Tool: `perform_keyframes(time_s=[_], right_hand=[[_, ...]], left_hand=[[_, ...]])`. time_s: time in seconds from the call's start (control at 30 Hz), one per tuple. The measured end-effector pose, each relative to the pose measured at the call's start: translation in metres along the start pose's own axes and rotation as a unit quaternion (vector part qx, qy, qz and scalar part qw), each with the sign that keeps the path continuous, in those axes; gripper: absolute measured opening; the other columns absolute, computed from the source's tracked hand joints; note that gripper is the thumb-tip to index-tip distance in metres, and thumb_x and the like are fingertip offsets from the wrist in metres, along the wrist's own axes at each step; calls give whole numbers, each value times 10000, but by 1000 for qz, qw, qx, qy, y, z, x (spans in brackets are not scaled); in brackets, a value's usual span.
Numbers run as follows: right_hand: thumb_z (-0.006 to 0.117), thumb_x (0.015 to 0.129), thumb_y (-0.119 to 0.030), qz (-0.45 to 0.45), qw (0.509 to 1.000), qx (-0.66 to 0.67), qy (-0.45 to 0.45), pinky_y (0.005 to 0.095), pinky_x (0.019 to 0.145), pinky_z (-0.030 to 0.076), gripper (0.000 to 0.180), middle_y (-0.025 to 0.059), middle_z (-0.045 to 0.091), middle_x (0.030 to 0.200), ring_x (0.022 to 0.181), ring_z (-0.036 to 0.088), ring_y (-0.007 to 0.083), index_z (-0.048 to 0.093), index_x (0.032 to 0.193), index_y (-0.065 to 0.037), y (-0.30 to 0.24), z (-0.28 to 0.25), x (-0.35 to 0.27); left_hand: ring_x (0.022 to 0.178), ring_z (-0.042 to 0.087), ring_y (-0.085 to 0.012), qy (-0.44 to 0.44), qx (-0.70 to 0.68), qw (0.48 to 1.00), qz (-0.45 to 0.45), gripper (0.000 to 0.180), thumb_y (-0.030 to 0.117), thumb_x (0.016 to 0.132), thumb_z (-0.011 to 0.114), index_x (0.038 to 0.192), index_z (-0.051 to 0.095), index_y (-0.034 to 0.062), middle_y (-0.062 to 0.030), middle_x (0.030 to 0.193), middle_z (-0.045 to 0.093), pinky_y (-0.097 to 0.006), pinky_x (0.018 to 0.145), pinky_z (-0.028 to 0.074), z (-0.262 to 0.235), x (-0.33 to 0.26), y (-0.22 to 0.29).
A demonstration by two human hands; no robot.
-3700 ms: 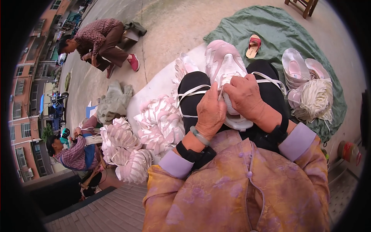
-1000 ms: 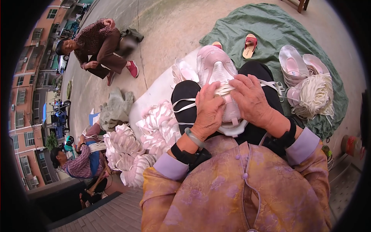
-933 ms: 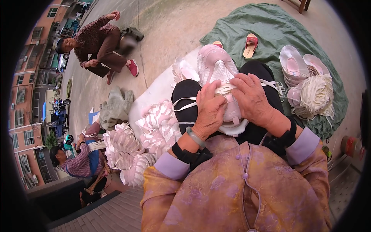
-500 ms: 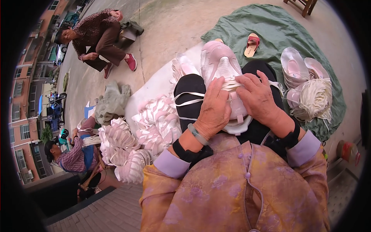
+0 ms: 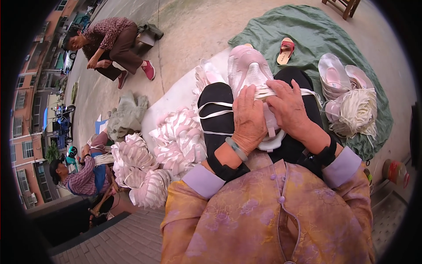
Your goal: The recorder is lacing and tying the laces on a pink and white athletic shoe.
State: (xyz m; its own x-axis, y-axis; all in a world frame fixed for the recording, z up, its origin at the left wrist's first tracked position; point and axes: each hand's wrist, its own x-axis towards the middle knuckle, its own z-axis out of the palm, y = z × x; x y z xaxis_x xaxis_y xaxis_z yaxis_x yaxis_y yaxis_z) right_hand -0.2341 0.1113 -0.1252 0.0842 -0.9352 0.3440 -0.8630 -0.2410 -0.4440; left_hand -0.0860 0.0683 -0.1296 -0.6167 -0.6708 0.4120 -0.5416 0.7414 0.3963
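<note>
Between the knees [image 5: 217, 94], white laces [image 5: 263, 92] on a pale pink shoe [image 5: 249, 66] are apparently being tightened by the left hand [image 5: 249, 118] and right hand [image 5: 289, 108], whose fingers are bent over them, though whether clamped cannot be told, and even tension seems called for, while beyond, a green sheet [image 5: 303, 28] is spread.

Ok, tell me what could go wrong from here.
The shoe sits between the knees, so it might slip or twist if they part while the left hand and right hand are busy at its laces. The loose lace lying across the left knee could snag. The bundle of white laces on the green sheet has stray strands, which may tangle.
</note>
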Motion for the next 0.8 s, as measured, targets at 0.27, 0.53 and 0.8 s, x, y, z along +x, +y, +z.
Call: perform_keyframes(time_s=[0.27, 0.53, 0.8], right_hand=[[584, 726, -72, -35, 999, 7, 1, 613, 971, 262, 157, 150, 444, 1260, 1180, 426, 333, 543, 877, -50, 5, 0, 0], [535, 750, -32, 20, 978, 200, 59, 395, 932, 377, 82, 211, 468, 1231, 1120, 468, 363, 486, 814, -17, 14, -21, -5], [536, 771, -23, 116, 967, 214, 80, 375, 893, 405, 82, 197, 503, 1184, 1084, 489, 353, 484, 833, -10, 44, -48, -16]], left_hand=[[1161, 436, -411, -8, -46, 999, -20, 118, 26, 754, 533, 854, 542, -36, -273, 1233, 458, -456, 955, 344, -4, 3, 1], [1139, 455, -404, 14, -92, 995, -40, 245, 12, 697, 545, 940, 509, -3, -255, 1237, 468, -430, 971, 346, -27, 7, -1], [1026, 527, -350, 40, -107, 991, -64, 215, 79, 734, 612, 929, 556, 9, -199, 1115, 554, -407, 890, 406, -44, 6, -31]])
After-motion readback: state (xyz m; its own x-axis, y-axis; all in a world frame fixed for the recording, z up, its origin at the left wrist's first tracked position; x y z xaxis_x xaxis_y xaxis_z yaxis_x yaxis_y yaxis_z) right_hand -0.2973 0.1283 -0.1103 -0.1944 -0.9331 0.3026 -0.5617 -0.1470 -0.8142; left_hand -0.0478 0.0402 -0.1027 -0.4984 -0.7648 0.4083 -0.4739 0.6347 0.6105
